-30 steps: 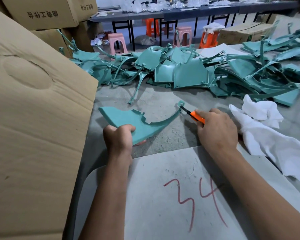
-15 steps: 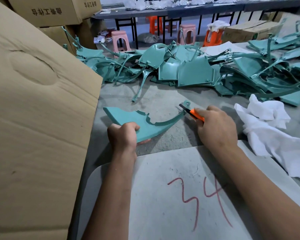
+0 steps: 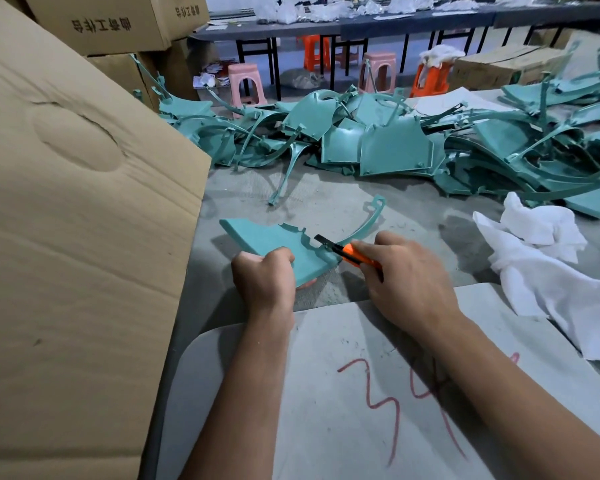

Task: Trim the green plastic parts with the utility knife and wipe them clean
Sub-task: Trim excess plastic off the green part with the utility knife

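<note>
My left hand grips the near edge of a green plastic part, a flat wedge with a thin curved arm that sweeps up to the right. My right hand holds an orange utility knife. Its dark blade tip lies against the notched inner edge of the part, near where the curved arm starts. A white cloth lies crumpled on the table to the right of my right hand.
A big heap of green plastic parts covers the far side of the grey table. A large cardboard box stands close on the left. A grey board marked 34 lies under my forearms. Stools and tables stand beyond.
The knife has slid left along the curved arm, from its far tip toward the notched edge by the wedge. My left hand keeps its grip on the part.
</note>
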A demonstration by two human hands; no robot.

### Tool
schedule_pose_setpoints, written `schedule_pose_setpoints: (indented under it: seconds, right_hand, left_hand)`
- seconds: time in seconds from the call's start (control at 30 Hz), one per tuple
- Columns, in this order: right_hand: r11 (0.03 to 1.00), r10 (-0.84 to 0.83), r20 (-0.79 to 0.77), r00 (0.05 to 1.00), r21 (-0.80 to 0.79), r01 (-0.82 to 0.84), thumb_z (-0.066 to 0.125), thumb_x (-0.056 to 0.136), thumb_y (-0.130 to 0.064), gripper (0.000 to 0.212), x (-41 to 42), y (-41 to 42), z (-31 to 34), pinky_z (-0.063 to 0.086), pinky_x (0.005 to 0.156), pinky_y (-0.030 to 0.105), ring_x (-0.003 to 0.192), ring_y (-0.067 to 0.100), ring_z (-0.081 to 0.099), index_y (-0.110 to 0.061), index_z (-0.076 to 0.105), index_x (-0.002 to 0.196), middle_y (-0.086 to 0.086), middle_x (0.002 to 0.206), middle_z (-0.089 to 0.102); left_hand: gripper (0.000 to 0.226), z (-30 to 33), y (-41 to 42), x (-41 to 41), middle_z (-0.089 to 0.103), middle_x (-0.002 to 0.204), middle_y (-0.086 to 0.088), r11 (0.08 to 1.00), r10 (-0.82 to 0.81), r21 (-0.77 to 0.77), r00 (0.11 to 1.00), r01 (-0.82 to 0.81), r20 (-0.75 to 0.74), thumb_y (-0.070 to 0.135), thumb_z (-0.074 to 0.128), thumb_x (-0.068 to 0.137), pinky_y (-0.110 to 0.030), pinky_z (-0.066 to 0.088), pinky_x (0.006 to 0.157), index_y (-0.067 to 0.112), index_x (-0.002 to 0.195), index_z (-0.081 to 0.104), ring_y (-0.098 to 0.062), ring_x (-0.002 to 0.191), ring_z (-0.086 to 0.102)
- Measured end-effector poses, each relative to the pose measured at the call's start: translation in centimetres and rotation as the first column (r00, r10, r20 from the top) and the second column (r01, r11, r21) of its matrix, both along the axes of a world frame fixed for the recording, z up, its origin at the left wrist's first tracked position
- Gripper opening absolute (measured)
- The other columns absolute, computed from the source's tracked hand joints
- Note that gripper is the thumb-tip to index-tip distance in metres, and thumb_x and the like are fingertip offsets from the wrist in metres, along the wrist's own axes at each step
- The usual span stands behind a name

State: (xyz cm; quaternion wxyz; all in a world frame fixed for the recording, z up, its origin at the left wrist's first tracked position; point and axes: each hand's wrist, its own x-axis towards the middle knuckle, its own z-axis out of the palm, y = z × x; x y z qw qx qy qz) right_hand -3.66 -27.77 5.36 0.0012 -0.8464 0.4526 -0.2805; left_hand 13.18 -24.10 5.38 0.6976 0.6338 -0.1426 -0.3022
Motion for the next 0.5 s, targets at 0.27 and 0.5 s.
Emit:
schedule_pose_setpoints:
  seconds: [0.27,0.5]
  right_hand:
    - [0.999,0.025,0.035,0.999,0.035,-0.026,0.062,0.097,-0.023,0.03,-0.3,-0.4,-0.5,0.038,0.058,0.033,0.073,0.023,0.054,-0.034,0.073,0.122,-0.008,0.081,0.053]
    - [0.997,0.072,0.172,0.982,0.015,-0.076,0.067,0.096,-0.023,0.033,-0.9,-0.9,-0.3,0.045,0.057,0.034,0.069,0.014,0.052,-0.032,0.072,0.127,-0.01,0.081,0.056]
  left_hand:
    - [0.018,0.0,-0.1,0.4,0.065,0.058,0.0,1.0,0.022,-0.003,0.999,-0.022,-0.026,-0.01,0.062,0.071,-0.052,0.06,0.048,0.003,0.06,0.059,-0.024,0.056,0.06]
    - [0.028,-0.7,-0.5,0.7,0.053,0.053,0.018,0.999,0.033,-0.006,0.993,-0.033,0.113,-0.004,0.068,0.071,-0.021,0.04,0.044,0.014,0.056,0.052,-0.015,0.054,0.048]
